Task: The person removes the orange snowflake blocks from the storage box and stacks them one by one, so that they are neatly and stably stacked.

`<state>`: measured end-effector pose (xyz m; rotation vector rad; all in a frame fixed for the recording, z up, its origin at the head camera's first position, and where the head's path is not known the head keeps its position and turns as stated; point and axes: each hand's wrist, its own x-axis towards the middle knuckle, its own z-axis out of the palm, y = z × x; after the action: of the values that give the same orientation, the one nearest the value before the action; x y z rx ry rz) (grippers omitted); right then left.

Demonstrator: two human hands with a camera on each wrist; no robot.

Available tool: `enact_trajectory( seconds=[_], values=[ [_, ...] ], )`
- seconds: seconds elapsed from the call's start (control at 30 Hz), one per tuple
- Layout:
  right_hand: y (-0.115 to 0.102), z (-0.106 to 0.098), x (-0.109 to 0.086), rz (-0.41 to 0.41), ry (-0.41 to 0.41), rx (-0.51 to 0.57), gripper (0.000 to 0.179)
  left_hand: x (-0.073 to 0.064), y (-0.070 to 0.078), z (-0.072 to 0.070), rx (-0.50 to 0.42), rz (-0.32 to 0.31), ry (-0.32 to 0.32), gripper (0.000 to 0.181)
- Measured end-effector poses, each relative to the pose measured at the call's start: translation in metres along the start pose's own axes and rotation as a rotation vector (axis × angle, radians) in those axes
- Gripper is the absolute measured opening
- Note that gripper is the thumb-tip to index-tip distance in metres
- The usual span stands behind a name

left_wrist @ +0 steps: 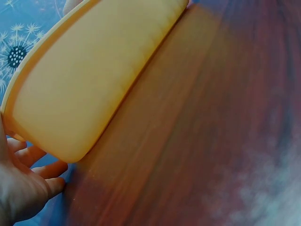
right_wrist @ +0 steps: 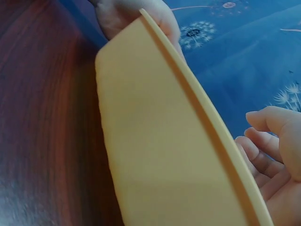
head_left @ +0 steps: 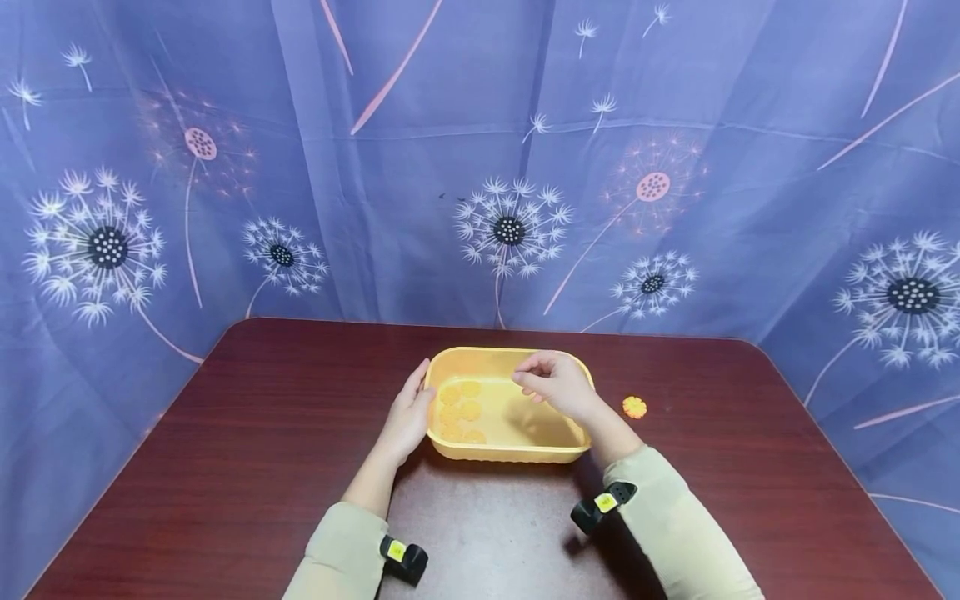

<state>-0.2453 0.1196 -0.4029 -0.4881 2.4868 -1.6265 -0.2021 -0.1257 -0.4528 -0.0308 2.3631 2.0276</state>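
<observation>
A yellow plastic tub (head_left: 510,454) stands on the table. Several orange, flower-shaped pieces (head_left: 471,410) lie at the left end of its floor. My left hand (head_left: 408,417) rests against the tub's left end, thumb at the rim and fingers along the outer wall. In the left wrist view its relaxed fingers (left_wrist: 49,170) show past the tub's corner. Over the right half of the tub is my right hand (head_left: 555,383), its fingers loosely bent; in the right wrist view nothing shows between thumb and fingertips.
One more orange flower-shaped piece (head_left: 634,407) lies on the table to the right of the tub. The dark red wooden table (head_left: 247,450) ends at a blue curtain (head_left: 405,183) with dandelion prints. A black camera (head_left: 405,563) is strapped to each wrist.
</observation>
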Motion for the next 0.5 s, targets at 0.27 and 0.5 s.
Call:
enact_trajectory(
  seconds=[0.27, 0.5],
  values=[
    [-0.009, 0.016, 0.002, 0.013, -0.068, -0.005, 0.019, 0.001, 0.0, 0.0, -0.001, 0.01, -0.003, 0.053],
    [-0.01, 0.032, 0.003, -0.002, -0.109, -0.02, 0.019, 0.002, 0.0, 0.0, 0.013, 0.006, 0.0, 0.053]
  ],
)
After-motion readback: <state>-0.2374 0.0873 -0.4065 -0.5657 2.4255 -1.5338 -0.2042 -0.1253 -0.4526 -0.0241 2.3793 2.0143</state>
